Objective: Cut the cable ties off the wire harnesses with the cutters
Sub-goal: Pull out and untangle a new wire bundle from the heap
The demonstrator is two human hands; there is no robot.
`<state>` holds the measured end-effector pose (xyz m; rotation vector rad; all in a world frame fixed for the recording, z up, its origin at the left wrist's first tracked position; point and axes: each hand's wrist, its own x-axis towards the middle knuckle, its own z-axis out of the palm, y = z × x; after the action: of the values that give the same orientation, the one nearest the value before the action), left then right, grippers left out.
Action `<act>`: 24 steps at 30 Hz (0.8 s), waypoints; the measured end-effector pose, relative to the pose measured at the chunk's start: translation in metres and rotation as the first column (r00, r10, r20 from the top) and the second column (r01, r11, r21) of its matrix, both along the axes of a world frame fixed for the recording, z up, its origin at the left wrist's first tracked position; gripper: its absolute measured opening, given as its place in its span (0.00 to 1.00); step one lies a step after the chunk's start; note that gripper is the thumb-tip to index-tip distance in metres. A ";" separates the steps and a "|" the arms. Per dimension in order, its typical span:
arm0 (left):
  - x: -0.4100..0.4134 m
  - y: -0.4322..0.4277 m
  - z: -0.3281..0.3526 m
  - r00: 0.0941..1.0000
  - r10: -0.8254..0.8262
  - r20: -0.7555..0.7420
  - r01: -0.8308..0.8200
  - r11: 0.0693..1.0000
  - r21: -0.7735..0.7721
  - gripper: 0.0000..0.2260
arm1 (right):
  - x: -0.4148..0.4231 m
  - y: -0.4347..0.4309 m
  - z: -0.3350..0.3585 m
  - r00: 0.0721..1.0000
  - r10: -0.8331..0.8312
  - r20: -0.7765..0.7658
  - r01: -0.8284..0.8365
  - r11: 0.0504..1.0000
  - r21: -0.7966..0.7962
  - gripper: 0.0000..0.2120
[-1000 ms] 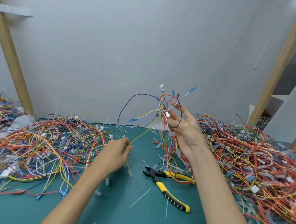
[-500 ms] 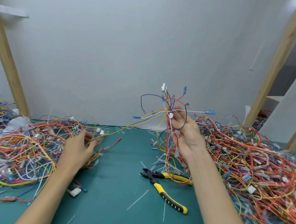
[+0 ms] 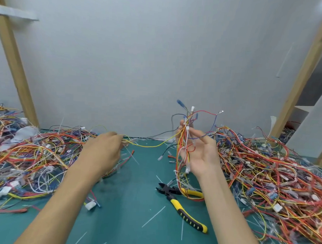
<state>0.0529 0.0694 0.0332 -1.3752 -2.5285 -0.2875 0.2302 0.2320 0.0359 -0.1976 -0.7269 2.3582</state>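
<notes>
Your left hand (image 3: 104,148) has shifted from the left pile (image 3: 24,157) toward centre. It now pinches yellow wire (image 3: 147,145), drawn sideways out of harness (image 3: 186,138). Your right hand (image 3: 199,153) holds harness upright above counter (image 3: 130,195), fingers loosely curled round it. Step, likely: separating strands. Remaining ties too small to tell. Next: find tie, then take cutters (image 3: 182,203), lying untouched beside right forearm. No legible writing.

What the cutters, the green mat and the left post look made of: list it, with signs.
Cutters: dark matte head, likely steel; glossy yellow handles with black inserts, probably plastic or rubber. Green mat: smooth, dull teal sheet, perhaps vinyl or rubber. Left post: bare pale wood, by its tan colour; grain unclear.
</notes>
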 end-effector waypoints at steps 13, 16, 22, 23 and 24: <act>0.045 -0.027 0.042 0.858 -0.049 0.511 0.329 0.818 -0.473 0.31 | -0.003 -0.006 0.010 0.976 -0.214 0.050 0.177 0.901 0.395 0.21; 0.045 -0.023 0.045 0.964 -0.112 0.241 0.182 0.939 -0.291 0.27 | -0.005 -0.008 0.004 0.943 -0.314 0.107 0.223 0.839 0.496 0.20; 0.049 -0.015 0.047 0.963 -0.150 0.222 0.095 0.966 0.241 0.13 | -0.004 -0.009 -0.003 0.897 -0.381 0.225 0.119 0.698 0.707 0.19; 0.050 -0.014 0.047 0.971 -0.157 0.182 0.083 0.929 0.361 0.10 | -0.004 -0.009 -0.004 0.892 -0.386 0.235 0.098 0.673 0.733 0.19; 0.051 -0.011 0.046 0.978 -0.167 0.123 0.096 0.889 0.447 0.08 | -0.004 -0.010 -0.004 0.887 -0.391 0.246 0.076 0.649 0.757 0.19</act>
<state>0.1042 0.0581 0.0795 -1.3780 -2.2852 -0.9665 0.2262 0.2221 0.0321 -0.3866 -1.6793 1.6052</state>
